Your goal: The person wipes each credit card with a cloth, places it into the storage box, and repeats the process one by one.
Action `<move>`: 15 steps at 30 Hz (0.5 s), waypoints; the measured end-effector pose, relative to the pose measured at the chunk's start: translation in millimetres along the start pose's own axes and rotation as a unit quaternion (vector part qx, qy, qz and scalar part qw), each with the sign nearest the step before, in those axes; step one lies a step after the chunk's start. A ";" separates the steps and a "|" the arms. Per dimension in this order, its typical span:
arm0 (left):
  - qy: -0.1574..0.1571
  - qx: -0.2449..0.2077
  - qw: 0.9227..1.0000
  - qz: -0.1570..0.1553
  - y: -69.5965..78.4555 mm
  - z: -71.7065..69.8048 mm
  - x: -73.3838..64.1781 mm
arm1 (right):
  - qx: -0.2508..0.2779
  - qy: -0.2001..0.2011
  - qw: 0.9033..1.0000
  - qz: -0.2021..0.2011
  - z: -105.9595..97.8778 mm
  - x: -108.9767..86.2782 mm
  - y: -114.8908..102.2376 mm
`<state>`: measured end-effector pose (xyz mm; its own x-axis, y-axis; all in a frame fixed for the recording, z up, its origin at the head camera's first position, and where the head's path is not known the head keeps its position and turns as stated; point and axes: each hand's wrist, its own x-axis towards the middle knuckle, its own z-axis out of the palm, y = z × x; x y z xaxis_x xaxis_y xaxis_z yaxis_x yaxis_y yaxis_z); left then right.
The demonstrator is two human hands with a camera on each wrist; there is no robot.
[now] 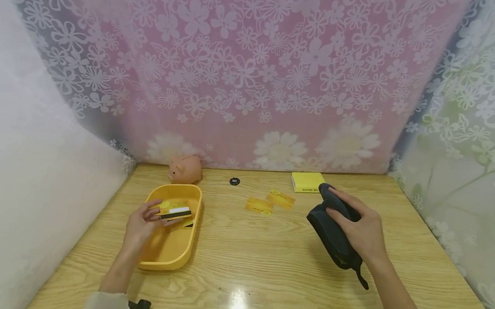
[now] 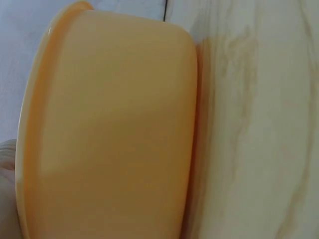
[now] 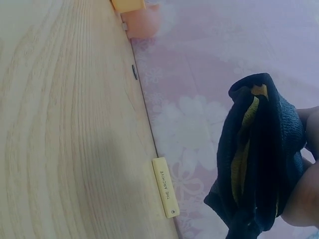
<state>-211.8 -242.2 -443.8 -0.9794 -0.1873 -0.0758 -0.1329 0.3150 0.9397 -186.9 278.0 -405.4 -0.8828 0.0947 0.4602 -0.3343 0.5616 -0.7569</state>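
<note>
My left hand [image 1: 140, 223] reaches into the yellow bin [image 1: 196, 225], its thumb and fingers pinching a yellow card [image 1: 175, 214] with a black stripe. Below that card lie other cards [image 1: 183, 223]. In the left wrist view the bin's side wall [image 2: 119, 124] hides most of the hand. On the right, my right hand [image 1: 365, 231] grips a dark fabric pouch [image 1: 335, 237] with a short strap, held above the table. From the right wrist the pouch's mouth gapes, and something yellow [image 3: 241, 164] shows inside.
Two yellow-orange cards [image 1: 259, 205] lie mid-table, one overlapping or touching the other. A black chip [image 1: 234, 181], a pink piggy bank [image 1: 185, 169] and a yellow book [image 1: 307, 182] marked "THE ARCHIVE" stand along the back, before a flowered curtain [image 1: 242, 81].
</note>
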 end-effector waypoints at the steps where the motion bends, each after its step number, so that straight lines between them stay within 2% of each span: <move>1: 0.001 0.006 1.000 0.000 -0.6 0.4 -0.2 | -0.002 0.001 1.000 0.001 0.0 0.2 -0.3; 7: 0.004 0.036 0.999 -0.002 -1.2 2.6 -0.3 | -0.006 0.001 1.000 0.001 0.6 0.6 -0.5; 15: -0.036 0.062 0.997 0.005 -4.3 3.7 0.8 | -0.001 -0.003 1.000 0.007 3.2 -0.4 0.3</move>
<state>-212.5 -240.2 -449.2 -0.9885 -0.1180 -0.0944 -0.1365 0.4292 0.8928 -187.7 275.5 -407.3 -0.8889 0.0981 0.4475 -0.3215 0.5625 -0.7617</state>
